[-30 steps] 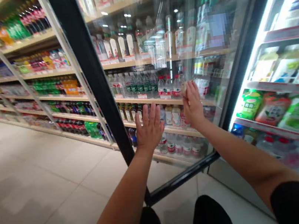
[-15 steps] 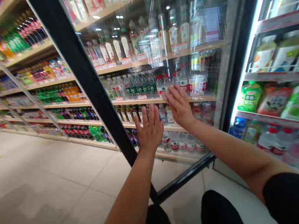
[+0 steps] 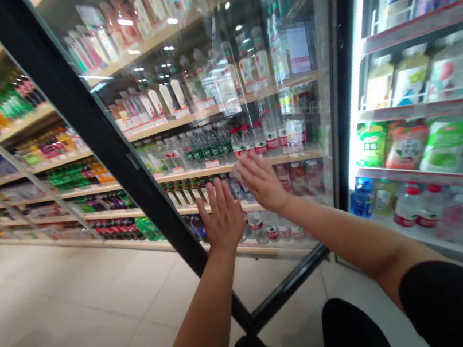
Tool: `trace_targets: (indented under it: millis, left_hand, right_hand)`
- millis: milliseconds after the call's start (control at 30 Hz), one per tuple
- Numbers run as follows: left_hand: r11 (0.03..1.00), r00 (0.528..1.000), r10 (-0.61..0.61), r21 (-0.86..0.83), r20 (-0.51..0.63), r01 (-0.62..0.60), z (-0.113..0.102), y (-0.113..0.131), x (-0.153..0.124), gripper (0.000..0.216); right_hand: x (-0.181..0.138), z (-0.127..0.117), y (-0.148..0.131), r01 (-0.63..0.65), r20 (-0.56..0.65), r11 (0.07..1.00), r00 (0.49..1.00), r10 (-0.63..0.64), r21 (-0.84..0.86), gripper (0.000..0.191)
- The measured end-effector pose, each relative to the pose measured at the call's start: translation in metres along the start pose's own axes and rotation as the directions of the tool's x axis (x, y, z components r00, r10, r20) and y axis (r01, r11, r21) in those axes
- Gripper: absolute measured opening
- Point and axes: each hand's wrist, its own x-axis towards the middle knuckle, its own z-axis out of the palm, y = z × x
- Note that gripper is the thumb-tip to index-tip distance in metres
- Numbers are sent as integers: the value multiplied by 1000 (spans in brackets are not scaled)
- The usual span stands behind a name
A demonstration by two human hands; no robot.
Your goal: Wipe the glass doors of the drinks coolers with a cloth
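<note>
A glass fridge door with a black frame [image 3: 116, 159] stands swung out in front of me. My left hand [image 3: 221, 215] is at the lower part of the pane, fingers stretched upward and palm toward the glass. Higher and to the right, my right hand [image 3: 261, 183] is also flat with its fingers extended, pointing up and left. Neither hand holds anything. Both look to be against the pane, though the exact contact is hard to see. Water bottles with red labels [image 3: 271, 135] show through the glass behind the right hand.
To the right, the lit fridge holds drink pouches [image 3: 371, 144], red-capped bottles [image 3: 408, 205] and cartons behind a shelf edge [image 3: 440, 171]. Long wooden shelves of bottled drinks [image 3: 118, 216] line the left. Pale floor tiles [image 3: 102, 297] lie below, with my knees near the door's bottom corner.
The view has shifted, so shelves and fridge appear further left, with more of the fridge interior visible. Both hands remain flat at the pane, appearing slightly lower and further left.
</note>
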Motion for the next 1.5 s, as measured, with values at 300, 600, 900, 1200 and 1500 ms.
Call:
trace_targets:
  millis: [300, 600, 900, 1200, 1500]
  left_hand:
    - [1000, 1000, 4, -3, -17, -4, 1, 0, 0, 72]
    - [1000, 999, 25, 20, -36, -25, -1, 0, 0, 74]
    - [998, 999, 25, 65, -27, -23, 1, -2, 1, 68]
    - [996, 999, 21, 91, -30, -18, 2, -3, 3, 64]
    - [994, 998, 56, 91, -39, -52, 1, -4, 2, 78]
  right_hand:
    - [42, -11, 11, -66, -118, 995, 991, 57, -76, 47]
    - [-11, -4, 6, 257, 184, 966, 950, -252, -2, 45]
    - [14, 5, 5, 72, -142, 997, 987, -76, -33, 44]
    - [35, -2, 6, 69, -40, 998, 997, -70, -10, 49]
    - [-24, 8, -2, 123, -37, 992, 992, -123, 16, 46]
